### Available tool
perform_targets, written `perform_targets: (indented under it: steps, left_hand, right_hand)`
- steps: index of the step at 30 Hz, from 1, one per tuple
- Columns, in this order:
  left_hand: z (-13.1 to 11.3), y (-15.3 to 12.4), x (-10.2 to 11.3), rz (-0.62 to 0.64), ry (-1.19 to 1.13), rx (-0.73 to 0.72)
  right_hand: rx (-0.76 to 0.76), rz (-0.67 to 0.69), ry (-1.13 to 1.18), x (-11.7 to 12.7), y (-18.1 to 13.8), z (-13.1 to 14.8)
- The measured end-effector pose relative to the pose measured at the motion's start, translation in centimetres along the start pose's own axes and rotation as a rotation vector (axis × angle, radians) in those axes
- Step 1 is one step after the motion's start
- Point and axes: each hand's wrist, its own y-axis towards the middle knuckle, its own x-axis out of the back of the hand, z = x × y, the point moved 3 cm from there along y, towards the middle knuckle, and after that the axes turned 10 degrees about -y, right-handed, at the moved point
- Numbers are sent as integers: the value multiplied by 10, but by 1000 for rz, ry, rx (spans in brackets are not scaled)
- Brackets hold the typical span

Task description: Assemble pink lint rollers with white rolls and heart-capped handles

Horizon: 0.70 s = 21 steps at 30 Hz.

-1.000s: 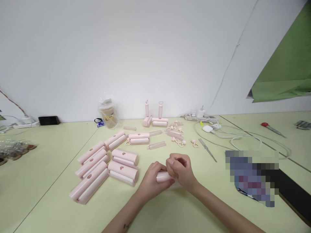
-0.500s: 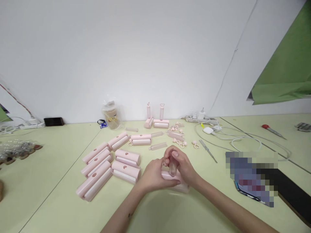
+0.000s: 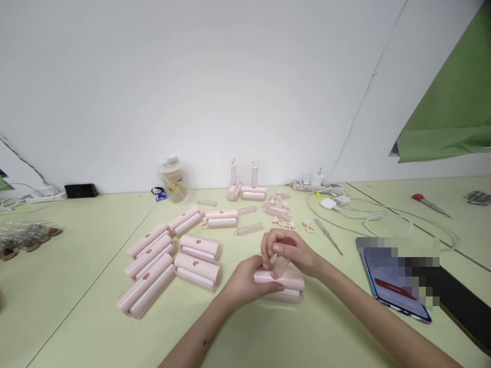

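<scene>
Gripping a pale pink plastic roller case (image 3: 286, 286) low on the yellow-green tabletop (image 3: 76, 286), left hand (image 3: 245, 281) wrapped around its left end, fingers closed on it. Pinching a short translucent pink handle tube (image 3: 281, 264) upright, right hand (image 3: 293, 253) clamped around its top, foot of the tube touching the case's upper face. Compared with a second ago: tube now raised from flat against the case to near vertical, case pulled clear and fully showing beneath. Suggests, as a judgement, the handle being seated or swung out, not yet released. Lying to the left, a cluster of finished pink roller cases (image 3: 169, 260); further back, loose heart-shaped pink rings (image 3: 284, 222) and metal tweezers (image 3: 328, 236).
</scene>
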Motion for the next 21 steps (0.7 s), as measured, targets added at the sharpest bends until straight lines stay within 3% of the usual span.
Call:
perform_targets:
  steps: [6,13,19,21]
  left_hand:
    - [-2,-1,-3,10,-89,34]
    - [0,-5,-8,-46,-79,40]
    - [1,-18,-21,-310,91,29]
    - [1,-24,-27,-336,129,21]
  right_hand:
    - [-68,-197,5,-26,3,-6]
    - [-135,-452,28,-29,3,-5]
    - [-139,-549,61,-32,-4,-7]
    - [-142,-558,62,-34,-5,-6]
